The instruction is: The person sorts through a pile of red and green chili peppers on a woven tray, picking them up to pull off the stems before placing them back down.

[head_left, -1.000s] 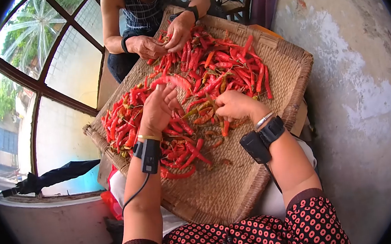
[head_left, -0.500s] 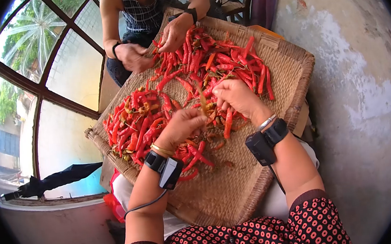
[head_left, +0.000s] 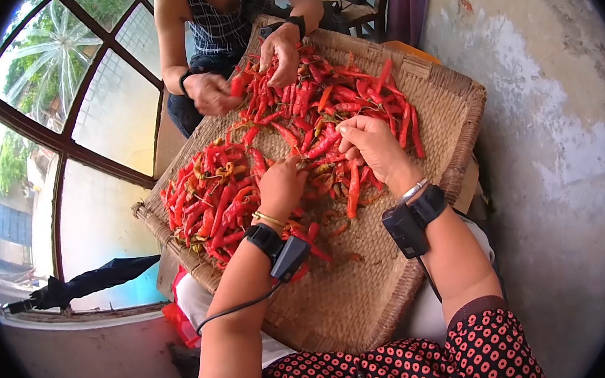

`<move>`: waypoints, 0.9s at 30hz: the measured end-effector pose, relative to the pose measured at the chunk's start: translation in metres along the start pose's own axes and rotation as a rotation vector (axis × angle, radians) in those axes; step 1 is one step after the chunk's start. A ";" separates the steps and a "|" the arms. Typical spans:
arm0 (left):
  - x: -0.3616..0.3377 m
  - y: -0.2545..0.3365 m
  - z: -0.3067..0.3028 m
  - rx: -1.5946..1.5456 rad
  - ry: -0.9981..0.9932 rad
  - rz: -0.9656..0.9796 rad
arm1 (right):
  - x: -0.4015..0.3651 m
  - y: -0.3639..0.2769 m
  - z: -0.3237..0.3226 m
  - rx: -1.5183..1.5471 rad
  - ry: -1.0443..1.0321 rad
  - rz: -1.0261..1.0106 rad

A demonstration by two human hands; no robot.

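Observation:
My left hand (head_left: 282, 187) is closed in a pinch at the edge of the left heap of red chili peppers (head_left: 221, 203). What its fingertips hold, if anything, is too small to make out. My right hand (head_left: 376, 148) is closed, thumb against fingers, at the end of a red chili pepper (head_left: 323, 145) that points toward my left fingertips. Beneath both hands lie more chilies, some brownish and shrivelled. All rest on a square woven tray (head_left: 341, 297) across my lap.
Opposite me, another person's hands (head_left: 211, 94) work over the far heap of chilies (head_left: 374, 100). A folded black umbrella (head_left: 91, 281) lies by the window at left. A stained wall (head_left: 542, 132) stands at right, and a wooden chair (head_left: 372, 3) is behind the tray.
My left hand has moved up and forward; the yellowish strip near its fingers no longer shows. My right hand has shifted slightly. The other person's hands have moved apart, with something red at the fingertips.

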State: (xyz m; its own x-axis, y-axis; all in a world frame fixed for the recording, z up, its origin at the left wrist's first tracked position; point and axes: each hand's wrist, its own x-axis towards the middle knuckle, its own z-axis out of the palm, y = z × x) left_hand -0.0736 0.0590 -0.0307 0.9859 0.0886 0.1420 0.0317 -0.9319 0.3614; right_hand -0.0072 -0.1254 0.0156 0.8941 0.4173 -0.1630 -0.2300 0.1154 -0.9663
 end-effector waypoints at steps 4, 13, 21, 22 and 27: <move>0.003 -0.004 0.003 0.081 -0.080 -0.015 | 0.004 0.003 -0.002 -0.002 0.013 0.001; -0.005 0.003 -0.027 -0.128 0.043 0.179 | 0.005 0.034 -0.006 -1.207 -0.048 -0.296; -0.004 -0.027 -0.043 -0.708 -0.007 -0.195 | 0.004 0.029 -0.004 -1.411 -0.068 -0.189; -0.001 -0.031 -0.043 -0.808 -0.003 -0.270 | 0.004 0.029 -0.003 -1.425 -0.056 -0.167; 0.011 -0.019 -0.032 -1.065 0.410 -0.350 | 0.006 0.036 -0.005 -1.459 -0.051 -0.100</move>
State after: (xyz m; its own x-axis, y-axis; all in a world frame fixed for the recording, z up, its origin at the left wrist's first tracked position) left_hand -0.0691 0.0889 -0.0062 0.8187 0.5659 0.0976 -0.0555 -0.0913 0.9943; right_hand -0.0079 -0.1230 -0.0211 0.8611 0.4969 -0.1078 0.4438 -0.8379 -0.3176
